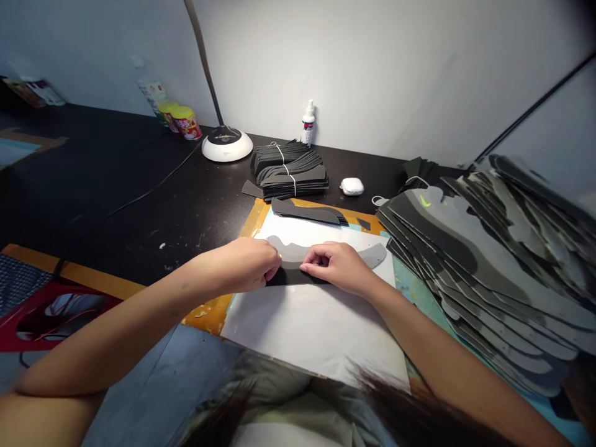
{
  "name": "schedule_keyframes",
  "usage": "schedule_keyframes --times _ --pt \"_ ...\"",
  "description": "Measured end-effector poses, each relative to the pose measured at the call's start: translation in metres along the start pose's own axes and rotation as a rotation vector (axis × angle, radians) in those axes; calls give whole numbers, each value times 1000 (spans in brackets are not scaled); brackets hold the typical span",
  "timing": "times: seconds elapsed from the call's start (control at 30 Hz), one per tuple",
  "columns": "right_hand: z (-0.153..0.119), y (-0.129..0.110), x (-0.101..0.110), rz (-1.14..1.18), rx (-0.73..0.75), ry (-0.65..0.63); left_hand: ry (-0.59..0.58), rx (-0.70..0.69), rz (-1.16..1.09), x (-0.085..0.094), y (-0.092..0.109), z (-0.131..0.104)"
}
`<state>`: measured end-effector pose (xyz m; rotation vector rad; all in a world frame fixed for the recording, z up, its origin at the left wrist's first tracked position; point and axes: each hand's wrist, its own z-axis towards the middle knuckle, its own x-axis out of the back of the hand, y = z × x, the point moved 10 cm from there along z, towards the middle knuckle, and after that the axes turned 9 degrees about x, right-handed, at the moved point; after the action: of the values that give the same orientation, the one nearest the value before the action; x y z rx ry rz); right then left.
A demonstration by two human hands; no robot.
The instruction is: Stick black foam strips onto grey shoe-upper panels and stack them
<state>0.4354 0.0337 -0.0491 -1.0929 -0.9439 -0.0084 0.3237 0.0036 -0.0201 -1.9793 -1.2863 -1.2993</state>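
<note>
The grey-and-dark piece (291, 273) you are working on lies directly beneath your fingers, flat on the white sheet (311, 323) that covers part of the bench (153, 167). Its long axis runs left to right across your body, with the light grey, wavy part on the far side and the dark band along the near side; you cannot tell from here whether that band is a separate strip. Your left hand (258, 264) is the nearer one to the left end, its fingers curled down over the dark band there, and whether they pinch or only press is hidden. Your right hand (339, 266) crosses the piece right of the middle, thumb and forefinger brought together at the tips and touching the dark band; whether any material is caught between them does not show. Between the two hands a short stretch of band lies uncovered, while the grey right end reaches out past your right hand. Just beyond the piece, a pile of dark strips (307, 213) lies roughly parallel to it, with tied bundles (291, 171) farther back. To your right, the large stacked pieces (475, 273) slant away beside your right forearm.
</note>
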Motion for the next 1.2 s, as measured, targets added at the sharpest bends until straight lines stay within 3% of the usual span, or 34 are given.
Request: schedule_keyframes --times 0.13,0.3,0.53,0.7,0.87,1.2 --pt "1 0 0 0 8 -1 122 -19 -112 -2 2 -16" --pt "3 0 0 -1 7 -18 363 113 -88 -5 -8 -19" --pt "4 -1 3 13 21 0 492 183 -108 -11 -6 -21" --pt "4 -8 7 19 26 -5 695 106 -223 -26 11 -30" --pt "4 -10 9 5 31 -1 622 -5 -173 -55 37 -31" --pt "5 -10 13 -1 18 16 614 25 104 -63 49 -29"
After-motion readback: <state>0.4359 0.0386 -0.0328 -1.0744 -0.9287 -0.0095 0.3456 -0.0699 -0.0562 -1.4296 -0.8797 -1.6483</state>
